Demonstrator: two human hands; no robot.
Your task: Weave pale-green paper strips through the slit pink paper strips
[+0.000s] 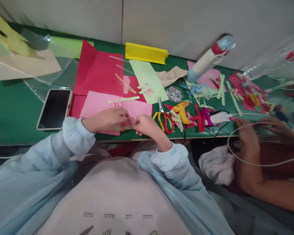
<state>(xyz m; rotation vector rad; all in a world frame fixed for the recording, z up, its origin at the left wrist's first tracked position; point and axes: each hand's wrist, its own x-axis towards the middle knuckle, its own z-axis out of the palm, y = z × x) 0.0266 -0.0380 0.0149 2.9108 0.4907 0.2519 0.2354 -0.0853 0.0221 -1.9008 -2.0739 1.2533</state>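
My left hand lies over woven pink and green paper strips, its fingers bent down onto them. Close beside it, my right hand is closed in a pinch at the end of a light green strip. Beneath both hands is a pink paper sheet. A loose green strip rests above my fingers. To the right of my right hand are scissors with red and yellow handles. My fingertips partly hide the strips.
A phone lies at left, near red folded paper. A yellow glue gun, a dish of googly eyes and a bottle stand to the right. Another person's hands hold a white cable there.
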